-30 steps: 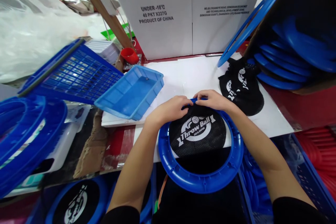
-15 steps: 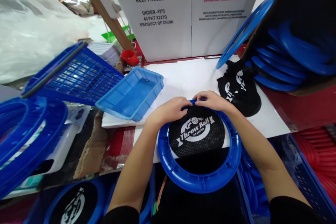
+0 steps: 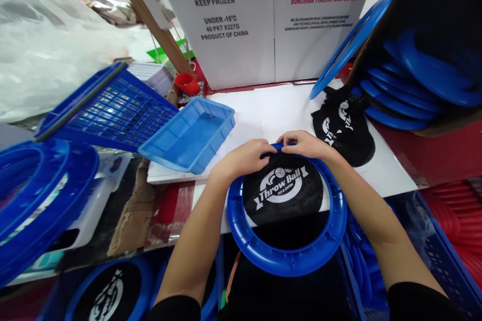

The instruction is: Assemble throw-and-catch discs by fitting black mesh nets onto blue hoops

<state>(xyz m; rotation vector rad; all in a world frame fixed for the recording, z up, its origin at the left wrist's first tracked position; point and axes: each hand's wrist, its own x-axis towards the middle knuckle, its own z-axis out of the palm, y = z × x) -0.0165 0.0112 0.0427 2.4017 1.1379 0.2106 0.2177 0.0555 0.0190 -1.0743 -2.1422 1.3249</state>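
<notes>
A blue plastic ring [image 3: 291, 264] lies over the near edge of the white board. Inside it is a black mesh disc [image 3: 283, 188] printed "Throw Ball", reaching the ring's far side but leaving the near part of the opening uncovered. My left hand [image 3: 252, 154] has its fingers curled over the far rim, pinching the mesh edge against the ring. Close beside it, my right hand [image 3: 301, 143] pinches the same rim and mesh. The fingertips of both hands are partly hidden. Loose black mesh discs [image 3: 350, 135] lie to the right of my right hand.
A light blue tray [image 3: 188, 135] and a tilted blue basket [image 3: 113, 108] stand at left. White cartons [image 3: 241, 55] block the back. At right a box holds stacked blue rings [image 3: 399, 93]; one ring [image 3: 350, 45] leans there. Red rings [image 3: 452, 225] fill a crate below.
Both hands stay at the far rim of the ring with hardly any movement. The whole view has shifted very slightly.
</notes>
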